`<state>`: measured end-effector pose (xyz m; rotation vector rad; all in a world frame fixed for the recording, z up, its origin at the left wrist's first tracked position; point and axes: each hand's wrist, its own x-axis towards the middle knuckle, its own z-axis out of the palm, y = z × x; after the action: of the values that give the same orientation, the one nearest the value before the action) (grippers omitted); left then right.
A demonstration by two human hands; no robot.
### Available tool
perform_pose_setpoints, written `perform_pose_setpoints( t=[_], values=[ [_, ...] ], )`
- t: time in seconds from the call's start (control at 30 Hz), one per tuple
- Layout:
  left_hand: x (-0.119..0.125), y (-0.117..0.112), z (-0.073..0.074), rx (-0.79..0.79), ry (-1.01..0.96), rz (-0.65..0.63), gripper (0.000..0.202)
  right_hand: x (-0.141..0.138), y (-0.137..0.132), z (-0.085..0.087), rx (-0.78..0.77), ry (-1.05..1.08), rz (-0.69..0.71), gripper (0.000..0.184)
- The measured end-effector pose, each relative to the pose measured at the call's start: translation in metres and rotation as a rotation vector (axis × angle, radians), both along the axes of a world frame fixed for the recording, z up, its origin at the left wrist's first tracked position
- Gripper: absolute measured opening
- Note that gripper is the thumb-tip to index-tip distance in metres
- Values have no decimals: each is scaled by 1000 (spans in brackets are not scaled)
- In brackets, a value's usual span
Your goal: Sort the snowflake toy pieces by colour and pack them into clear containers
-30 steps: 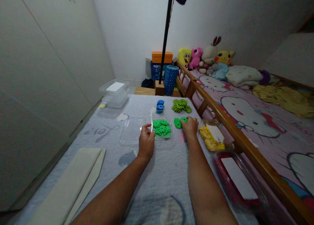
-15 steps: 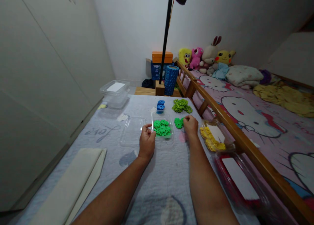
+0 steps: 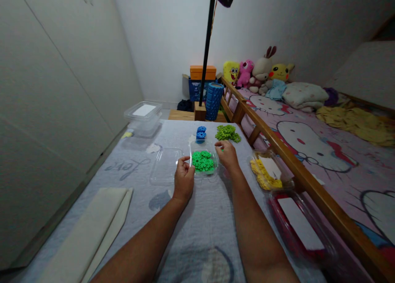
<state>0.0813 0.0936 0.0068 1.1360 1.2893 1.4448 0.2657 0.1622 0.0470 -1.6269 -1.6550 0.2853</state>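
Note:
Green notched building discs [image 3: 202,161] lie heaped in a small clear plastic box [image 3: 206,146] in the middle of the table. At the box's left side my left hand [image 3: 184,178] is closed, thumb and fingers on its edge. My right hand [image 3: 227,154] is beside the box's right edge, its fingers pinched together; a bit of green, apparently a disc, shows at them. A flat clear lid [image 3: 166,166] lies left of the box. Blue discs [image 3: 201,134] are stacked behind it, and a pile of lime-green discs [image 3: 227,133] sits at the back right.
On the right stand a clear box of yellow discs [image 3: 265,174] and a lidded box with red contents [image 3: 300,225], beside the wooden bed rail [image 3: 268,132]. Clear lidded boxes [image 3: 143,117] are at the back left. A folded pale sheet [image 3: 89,229] lies front left.
My right hand has moved left from the loose green discs to the box's right edge. Those discs no longer show beside it. My left hand stays at the box.

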Motion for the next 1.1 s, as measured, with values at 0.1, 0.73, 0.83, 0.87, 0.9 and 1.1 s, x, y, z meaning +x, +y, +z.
perform_pose_setpoints(
  t=[0.1,0.73,0.83,0.87,0.9,1.1],
  values=[
    [0,0,1,-1,-2,-4,32,23,1,-11,-7,-147,-271,32],
    [0,-1,3,-25,22,1,32,44,-3,-39,-15,-181,-510,32],
    [0,-1,3,-23,18,7,32,46,-2,-36,23,-103,-470,25],
    [0,-1,2,-19,14,6,32,47,-1,-34,27,-53,-444,23],
    [0,-1,2,-14,8,5,32,47,0,-31,30,13,-415,21],
    [0,0,1,-12,-1,1,33,31,2,-5,26,440,-86,22]
  ],
)
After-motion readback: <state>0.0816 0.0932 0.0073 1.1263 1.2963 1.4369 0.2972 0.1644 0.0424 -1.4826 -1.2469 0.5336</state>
